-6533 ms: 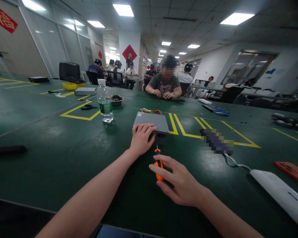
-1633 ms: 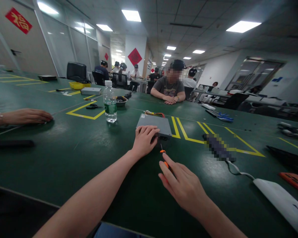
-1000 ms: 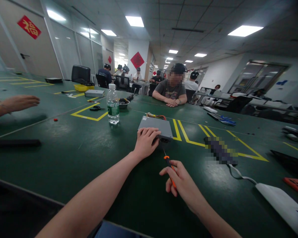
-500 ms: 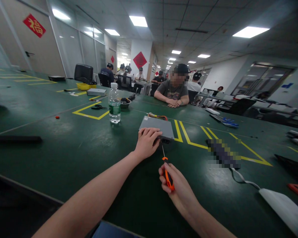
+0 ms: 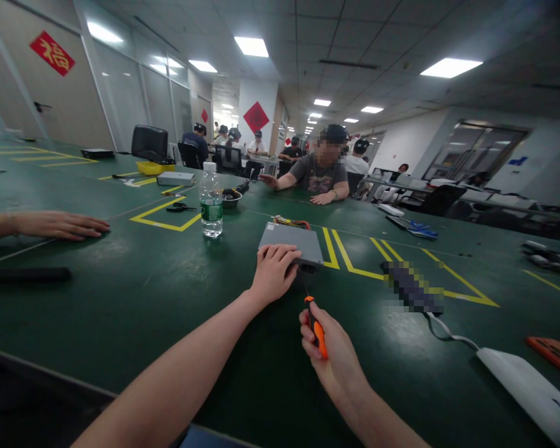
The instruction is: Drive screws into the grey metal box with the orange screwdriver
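Note:
A grey metal power supply unit [image 5: 292, 235] lies on the green table, its bundle of coloured wires [image 5: 292, 222] at the far side. My left hand [image 5: 275, 269] grips its near left edge, fingers over the top and thumb at the front near a black socket. In my right hand [image 5: 333, 339] is an orange and black screwdriver [image 5: 316, 330], held by the handle. Its thin shaft points up at the unit's near side. Whether the tip touches a screw is too small to tell.
A water bottle [image 5: 211, 208] stands left of the unit, with a metal bowl [image 5: 232, 199] behind. Another person's hand [image 5: 70, 225] lies flat at left. Someone sits opposite [image 5: 320, 168]. To the right are a blurred-out dark object [image 5: 410, 283] and a white cabled device [image 5: 522, 382].
Another person's hand has come onto the table at left. The person opposite has unclasped their hands and reached one sideways. My view has shifted slightly; both my hands keep their holds.

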Demonstrator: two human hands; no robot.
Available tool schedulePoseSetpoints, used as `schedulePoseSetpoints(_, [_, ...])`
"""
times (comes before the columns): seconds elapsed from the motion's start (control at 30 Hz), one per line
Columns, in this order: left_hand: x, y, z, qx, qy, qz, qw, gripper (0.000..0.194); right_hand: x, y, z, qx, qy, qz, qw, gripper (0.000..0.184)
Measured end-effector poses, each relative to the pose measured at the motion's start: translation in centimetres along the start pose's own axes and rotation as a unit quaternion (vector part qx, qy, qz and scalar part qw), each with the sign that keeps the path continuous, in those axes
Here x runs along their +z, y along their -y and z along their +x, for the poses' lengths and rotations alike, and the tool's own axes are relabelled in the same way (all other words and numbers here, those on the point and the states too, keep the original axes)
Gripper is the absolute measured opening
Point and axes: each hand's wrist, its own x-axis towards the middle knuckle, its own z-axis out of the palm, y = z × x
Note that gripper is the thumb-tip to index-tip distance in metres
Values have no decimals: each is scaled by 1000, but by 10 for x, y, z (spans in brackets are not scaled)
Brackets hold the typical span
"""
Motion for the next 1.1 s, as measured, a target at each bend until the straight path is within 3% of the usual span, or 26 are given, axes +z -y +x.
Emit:
schedulePoseSetpoints(0.13, [0,0,0,0,-3,-3,1000,24,-1,-3,3,30,21,-2,999,23])
schedulePoseSetpoints(0.47, [-1,-1,0,-1,-2,0,1000,26,-3,-6,4,0,20,-18,1000,21])
schedulePoseSetpoints(0.7, [-1,0,0,-2,3,-1,1000,25,-1,-5,1,57,32,17,998,20])
schedulePoseSetpoints(0.8, [-1,0,0,0,2,2,1000,25,0,-4,-1,42,27,14,999,14])
schedulePoseSetpoints(0.97, [0,0,-1,1,0,4,1000,24,1,-3,-2,25,17,7,1000,19])
schedulePoseSetpoints(1.1, [0,1,-1,-1,3,0,1000,25,1,-3,-4,47,24,39,998,16])
